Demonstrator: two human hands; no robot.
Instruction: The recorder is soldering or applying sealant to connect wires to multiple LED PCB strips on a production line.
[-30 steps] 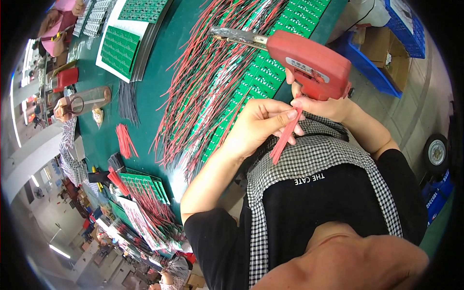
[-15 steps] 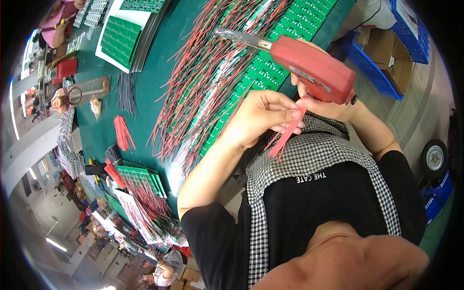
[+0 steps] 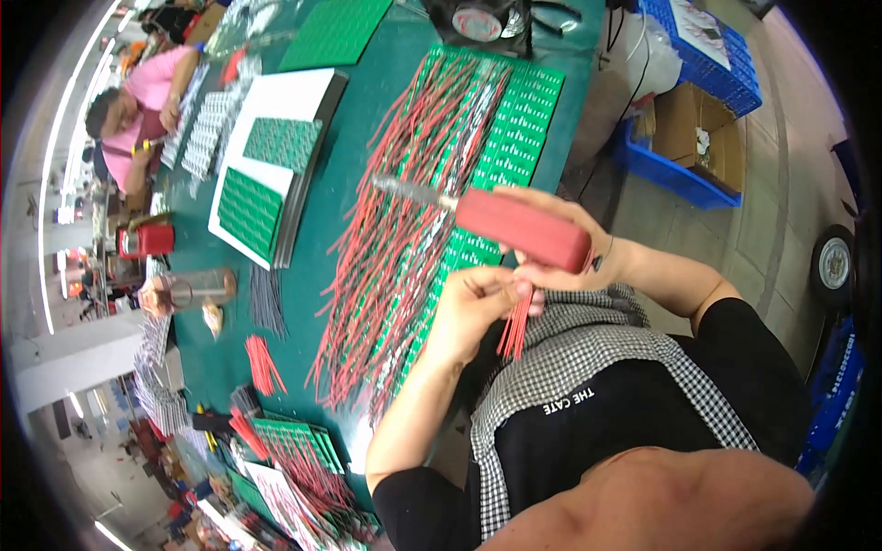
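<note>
My left hand (image 3: 464, 317) pinches a small bundle of red wires (image 3: 516, 326) between thumb and fingers, their loose ends hanging toward my checked apron. Wrapped round a red soldering gun (image 3: 519, 230) is my right hand (image 3: 577, 211); the gun's metal barrel (image 3: 409, 191) points left over the table. My two hands meet at the top of the bundle, where the right fingertips are partly hidden. Beneath the barrel, a row of green circuit boards (image 3: 519, 119) lies under many red and dark wires (image 3: 386, 239).
On the green table (image 3: 303, 303) are stacked boards (image 3: 248, 216), dark wires (image 3: 266, 298), another red wire bundle (image 3: 264, 365) and a clear bottle (image 3: 197, 287). Wired boards (image 3: 294, 445) lie lower left. A blue crate (image 3: 675, 170) holds a cardboard box. A co-worker in pink (image 3: 156, 87) sits far left.
The view has shifted, bringing more of the table's far end and the co-worker into sight. Both hands keep their holds; the wire bundle now hangs more steeply.
</note>
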